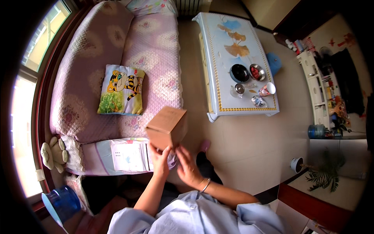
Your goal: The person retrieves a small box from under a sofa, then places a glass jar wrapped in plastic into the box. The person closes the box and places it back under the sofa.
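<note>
A closed brown cardboard box [165, 121] is held up in front of me, tilted, beside the sofa's front edge. My left hand [159, 160] grips its near lower end, with the thumb against the near face. At the box's lower right edge are the fingers of my right hand [188, 167], close together and partly hidden under it; a bracelet circles that wrist. Below and left of the box, a stack of white papers or booklets [130, 156] lies on the sofa's covered armrest [93, 156].
The quilted pink sofa [152, 50] carries a tiger cushion [121, 90]. Across the floor, a low table [222, 87] bears a black bowl [239, 73], a metal bowl of red pieces [257, 72], a glass jar and a paper cup [267, 89]. A blue water jug [62, 202] stands lower left.
</note>
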{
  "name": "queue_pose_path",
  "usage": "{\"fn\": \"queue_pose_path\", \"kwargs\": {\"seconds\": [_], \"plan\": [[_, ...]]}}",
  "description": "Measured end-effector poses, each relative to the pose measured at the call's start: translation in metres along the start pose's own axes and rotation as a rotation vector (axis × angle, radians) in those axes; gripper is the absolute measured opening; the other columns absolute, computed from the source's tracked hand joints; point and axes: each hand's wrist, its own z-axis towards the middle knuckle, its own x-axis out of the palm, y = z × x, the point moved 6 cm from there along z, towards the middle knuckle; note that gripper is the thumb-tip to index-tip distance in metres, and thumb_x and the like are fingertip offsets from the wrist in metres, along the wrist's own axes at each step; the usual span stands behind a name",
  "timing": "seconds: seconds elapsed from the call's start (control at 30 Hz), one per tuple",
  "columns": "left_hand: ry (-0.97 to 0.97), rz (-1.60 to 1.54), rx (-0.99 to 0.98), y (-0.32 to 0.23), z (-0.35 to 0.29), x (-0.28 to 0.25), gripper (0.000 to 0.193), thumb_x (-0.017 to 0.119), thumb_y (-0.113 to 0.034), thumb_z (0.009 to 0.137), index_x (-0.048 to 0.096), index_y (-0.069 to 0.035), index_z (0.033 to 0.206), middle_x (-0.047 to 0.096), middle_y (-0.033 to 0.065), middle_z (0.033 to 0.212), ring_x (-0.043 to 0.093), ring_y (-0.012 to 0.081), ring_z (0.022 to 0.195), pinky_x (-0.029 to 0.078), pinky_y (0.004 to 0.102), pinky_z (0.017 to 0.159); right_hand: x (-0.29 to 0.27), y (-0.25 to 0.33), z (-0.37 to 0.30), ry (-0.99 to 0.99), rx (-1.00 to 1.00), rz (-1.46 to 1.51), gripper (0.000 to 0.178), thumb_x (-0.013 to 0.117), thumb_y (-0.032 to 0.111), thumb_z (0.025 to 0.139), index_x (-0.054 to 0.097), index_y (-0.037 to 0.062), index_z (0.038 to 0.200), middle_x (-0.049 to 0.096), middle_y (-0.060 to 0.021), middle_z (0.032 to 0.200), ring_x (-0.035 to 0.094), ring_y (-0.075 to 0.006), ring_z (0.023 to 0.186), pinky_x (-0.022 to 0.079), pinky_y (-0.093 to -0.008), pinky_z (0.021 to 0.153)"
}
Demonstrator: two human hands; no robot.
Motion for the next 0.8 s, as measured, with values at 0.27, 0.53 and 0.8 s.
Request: {"fn": "queue_pose_path", "kwargs": {"seconds": [0.27,0.53,0.8], "plan": [[0.097,-0.049,0.017,0.013,0.082,0.185,0.069,0.071,-0.006,0.078,0.029,-0.009,0.133,0.04,0.0071,0.126,0.041,0.0187,0.117,0.038,0.0322,0.096,-0.151,-0.052,0.102,-0.102,-0.05,-0.087,0.076,0.053,-0.007,0.071,0.028,0.002,0.142,0.03,-0.0203,0.145,0.029,-0.0373,0.134,0.03,-0.0443,0.108],[0.179,0.187,0.06,0.015,0.177,0.288,0.06,0.063,-0.001,0.083,0.029,-0.005,0.131,0.042,0.0104,0.123,0.044,0.0199,0.116,0.038,0.0324,0.097,-0.231,-0.086,0.197,-0.278,0.022,0.002,0.075,0.053,-0.007,0.074,0.024,0.0029,0.143,0.032,-0.0213,0.138,0.038,-0.0371,0.126,0.036,-0.0409,0.102],[0.361,0.382,-0.042,0.051,0.343,0.382,0.052,0.059,-0.003,0.088,0.031,-0.005,0.132,0.048,0.0089,0.114,0.054,0.0159,0.097,0.049,0.0269,0.079,-0.274,-0.195,0.328,-0.477,0.258,0.314,0.076,0.05,-0.008,0.074,0.023,0.0067,0.144,0.036,-0.0173,0.133,0.043,-0.0305,0.12,0.04,-0.0349,0.097]]}}
